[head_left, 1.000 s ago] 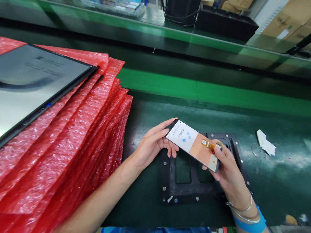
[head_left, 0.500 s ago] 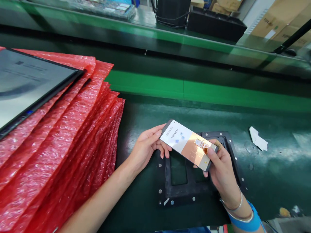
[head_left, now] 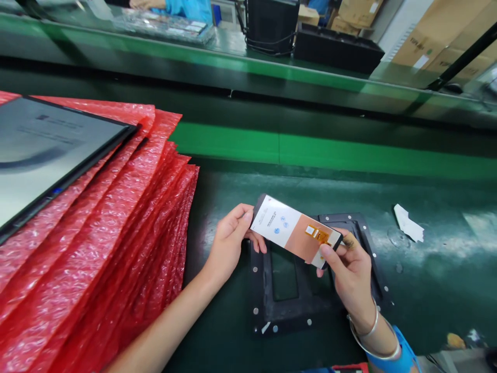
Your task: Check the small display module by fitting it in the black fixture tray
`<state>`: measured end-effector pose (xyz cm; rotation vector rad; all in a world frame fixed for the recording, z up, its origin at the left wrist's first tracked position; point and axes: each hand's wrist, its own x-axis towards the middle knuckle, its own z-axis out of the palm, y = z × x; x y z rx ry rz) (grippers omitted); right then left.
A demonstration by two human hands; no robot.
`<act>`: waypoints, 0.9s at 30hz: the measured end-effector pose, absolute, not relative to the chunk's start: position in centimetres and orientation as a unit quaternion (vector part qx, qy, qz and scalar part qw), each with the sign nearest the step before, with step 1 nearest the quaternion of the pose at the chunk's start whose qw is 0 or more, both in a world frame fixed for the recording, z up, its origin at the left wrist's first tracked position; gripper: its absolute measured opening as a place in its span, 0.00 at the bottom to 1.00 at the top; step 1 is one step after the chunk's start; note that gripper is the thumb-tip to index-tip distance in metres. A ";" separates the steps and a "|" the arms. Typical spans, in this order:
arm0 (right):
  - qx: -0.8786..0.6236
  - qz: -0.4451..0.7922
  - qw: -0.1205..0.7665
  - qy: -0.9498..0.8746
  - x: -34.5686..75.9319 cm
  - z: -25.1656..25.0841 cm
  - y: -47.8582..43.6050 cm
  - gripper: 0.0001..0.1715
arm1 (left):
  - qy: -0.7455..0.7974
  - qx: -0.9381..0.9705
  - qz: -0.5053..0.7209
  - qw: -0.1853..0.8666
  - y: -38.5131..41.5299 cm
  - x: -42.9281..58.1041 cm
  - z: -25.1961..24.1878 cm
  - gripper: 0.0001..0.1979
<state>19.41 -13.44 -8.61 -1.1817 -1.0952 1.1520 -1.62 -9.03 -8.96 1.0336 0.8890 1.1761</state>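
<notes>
A phone-sized display panel (head_left: 297, 228) lies slantwise between my hands, its back facing up with a white label area, a copper-coloured sheet and an orange flex cable (head_left: 318, 234). My left hand (head_left: 233, 233) pinches the panel's upper left end. At the lower right end my right hand (head_left: 349, 264) grips it, the thumb resting near the flex cable. Beneath the panel a black frame fixture (head_left: 287, 315) with round metal studs and rectangular openings lies on the dark green table (head_left: 225, 331); my right hand covers part of it.
Red bubble-wrap sleeves (head_left: 116, 217) are stacked high at the left, with a large flat screen (head_left: 58, 150) on top. A torn white scrap (head_left: 408, 224) lies at the right. Behind a green ledge stand black bins (head_left: 336, 47), cardboard boxes (head_left: 438, 36) and a person's blue sleeve (head_left: 190, 9).
The panel has shifted slightly left and tilted, so the glare on its copper-coloured part is gone. Both hands moved with it. A person's hand and blue sleeve have appeared at the top.
</notes>
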 end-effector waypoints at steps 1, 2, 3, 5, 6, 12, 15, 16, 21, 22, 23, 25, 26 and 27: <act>-0.496 0.470 0.549 -0.482 19.3 -8.7 -13.5 0.15 | 0.395 0.456 0.516 0.608 -9.0 -1.6 -9.0 0.16; -0.489 0.459 0.552 -0.496 19.3 -8.7 -13.4 0.13 | 0.400 0.461 0.518 0.599 -9.1 -1.6 -9.1 0.17; -0.483 0.452 0.554 -0.506 19.2 -8.8 -13.4 0.12 | 0.404 0.464 0.518 0.594 -9.1 -1.6 -9.1 0.18; -0.472 0.445 0.561 -0.514 19.2 -8.9 -13.4 0.11 | 0.407 0.465 0.516 0.593 -9.1 -1.6 -9.2 0.20; -0.471 0.443 0.563 -0.515 19.2 -8.9 -13.4 0.11 | 0.408 0.462 0.515 0.595 -9.0 -1.6 -9.2 0.21; -0.503 0.447 0.552 -0.493 19.2 -9.4 -13.1 0.20 | 0.381 0.437 0.488 0.652 -8.5 -1.9 -8.8 0.29; -0.528 0.469 0.552 -0.442 19.2 -10.0 -12.3 0.33 | 0.371 0.428 0.457 0.685 -8.1 -2.1 -8.5 0.32; -0.532 0.477 0.557 -0.425 19.1 -10.1 -12.0 0.38 | 0.367 0.429 0.446 0.695 -8.1 -2.1 -8.5 0.32; -0.544 0.517 0.574 -0.327 19.0 -9.4 -11.1 0.58 | 0.357 0.396 0.431 0.728 -8.1 -2.1 -8.8 0.35; -0.541 0.528 0.572 -0.318 19.0 -9.0 -11.1 0.61 | 0.363 0.387 0.442 0.724 -8.1 -2.1 -8.9 0.36; -0.535 0.538 0.569 -0.319 19.0 -8.7 -11.1 0.63 | 0.373 0.376 0.460 0.713 -8.1 -2.2 -8.8 0.38; -0.519 0.552 0.556 -0.343 19.1 -8.1 -11.2 0.64 | 0.408 0.342 0.522 0.667 -7.9 -2.5 -8.2 0.41; -0.513 0.557 0.548 -0.356 19.2 -8.0 -11.3 0.64 | 0.424 0.315 0.562 0.636 -7.8 -2.8 -7.7 0.40; -0.509 0.561 0.540 -0.367 19.2 -7.9 -11.4 0.64 | 0.442 0.281 0.598 0.607 -7.6 -3.0 -7.2 0.36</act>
